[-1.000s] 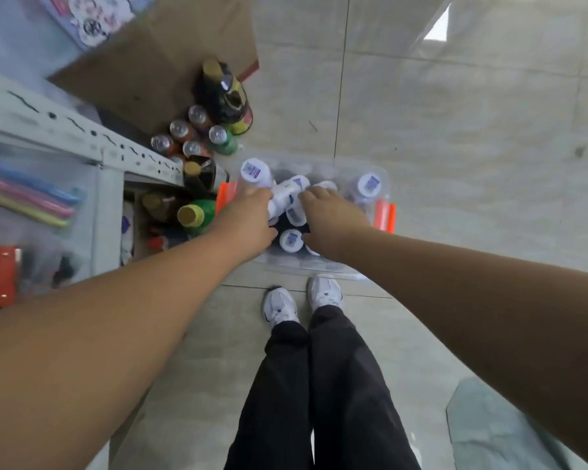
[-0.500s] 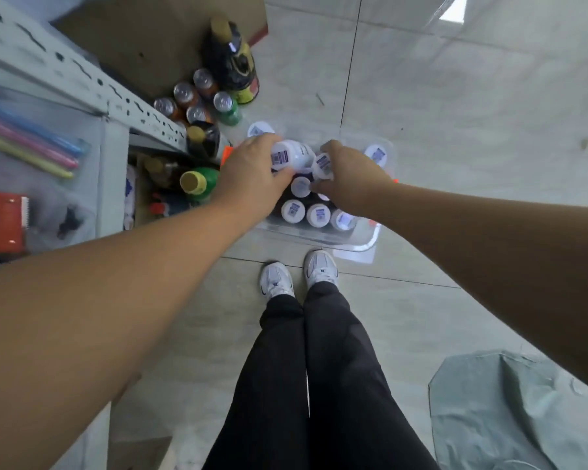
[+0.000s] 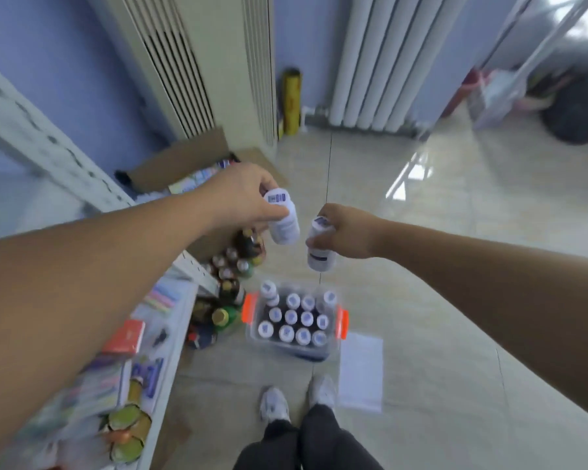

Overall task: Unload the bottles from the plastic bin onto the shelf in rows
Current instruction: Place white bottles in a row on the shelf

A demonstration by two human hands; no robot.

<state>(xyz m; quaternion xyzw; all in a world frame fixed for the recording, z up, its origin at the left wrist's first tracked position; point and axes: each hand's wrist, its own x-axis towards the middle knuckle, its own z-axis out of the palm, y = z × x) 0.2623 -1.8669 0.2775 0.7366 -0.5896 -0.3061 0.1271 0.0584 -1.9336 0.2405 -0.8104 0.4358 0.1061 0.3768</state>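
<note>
White bottles (image 3: 283,221), purple-printed caps; clear bin (image 3: 287,346), orange latches (image 3: 248,307); beige tiled floor (image 3: 438,266).

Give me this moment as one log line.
left hand: holds left bottle | right hand: holds right bottle | both above bin | bin: on floor, more bottles inside

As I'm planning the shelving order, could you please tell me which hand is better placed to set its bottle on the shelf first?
Left, probably. The left hand grips a white bottle on the side where the shelf stands; the right hand, gripping the other bottle, is farther from it.
</note>
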